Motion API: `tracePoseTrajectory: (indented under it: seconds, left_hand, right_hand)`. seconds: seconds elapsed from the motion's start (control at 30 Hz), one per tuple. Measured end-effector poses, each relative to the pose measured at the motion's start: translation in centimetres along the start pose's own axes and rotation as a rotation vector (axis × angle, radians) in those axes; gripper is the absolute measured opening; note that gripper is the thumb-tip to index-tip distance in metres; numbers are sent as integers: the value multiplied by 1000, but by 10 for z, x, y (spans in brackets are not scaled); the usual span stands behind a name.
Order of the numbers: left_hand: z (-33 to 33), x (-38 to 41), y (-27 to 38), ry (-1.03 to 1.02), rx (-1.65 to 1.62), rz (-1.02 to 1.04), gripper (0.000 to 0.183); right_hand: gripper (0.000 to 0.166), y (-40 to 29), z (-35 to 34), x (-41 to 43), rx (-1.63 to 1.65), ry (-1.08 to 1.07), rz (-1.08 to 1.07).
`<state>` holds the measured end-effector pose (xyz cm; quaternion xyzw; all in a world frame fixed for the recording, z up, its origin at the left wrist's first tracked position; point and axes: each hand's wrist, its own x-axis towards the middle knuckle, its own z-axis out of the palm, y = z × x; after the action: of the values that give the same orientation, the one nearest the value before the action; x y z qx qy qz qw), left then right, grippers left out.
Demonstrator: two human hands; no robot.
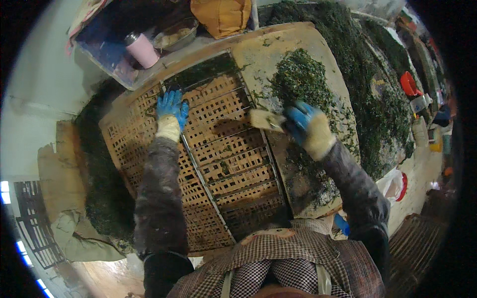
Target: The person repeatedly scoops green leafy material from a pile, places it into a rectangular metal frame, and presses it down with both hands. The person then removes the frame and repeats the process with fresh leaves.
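Note:
My left hand (pixel 171 106), in a blue-coated work glove with a cream cuff, lies flat on the left rail of a metal frame (pixel 195 164), near its far end. The thumb stands apart from the fingers. Crossbars divide the frame, which rests on a brown perforated board (pixel 134 143). My right hand (pixel 302 121), gloved alike and blurred, grips a flat pale tool (pixel 266 120), a brush or scraper. Its head reaches the frame's right rail. Just beyond that hand lies a heap of dark green leafy shreds (pixel 303 76) on a tan board (pixel 261 48).
Larger green piles (pixel 346 63) lie to the right, another (pixel 106 178) to the left. Beyond the board stand a pink bottle (pixel 142 50), a bowl (pixel 176 37) and an orange-brown bag (pixel 221 16). A red scoop-like container (pixel 408 83) sits at the far right.

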<state>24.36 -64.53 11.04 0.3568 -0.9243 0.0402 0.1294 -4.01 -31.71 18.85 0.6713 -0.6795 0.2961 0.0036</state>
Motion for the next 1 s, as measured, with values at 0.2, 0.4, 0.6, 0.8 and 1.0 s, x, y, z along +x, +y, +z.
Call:
tracePoseTrajectory:
  seconds: [0.2,0.4,0.6,0.8,1.0]
  left_hand:
    - [23,-11,6,143,-166,-146,55]
    - [40,-22,1,323,-215,-261,59]
    - [37,-17,4,256,-43,-171,55]
    - [11,-13,13,120,-61,-263,50]
    - [8,-7,14,-55,34,-355,55]
  right_hand:
    - [30,-29,83,187,-403,-198,-245]
    - [43,-38,165,234,-290,-133,-227]
    - [47,-28,187,223,-286,-47,-207]
    - [61,-31,150,225,-442,-322,-134]
    - [60,27,45,77,-467,-288,106]
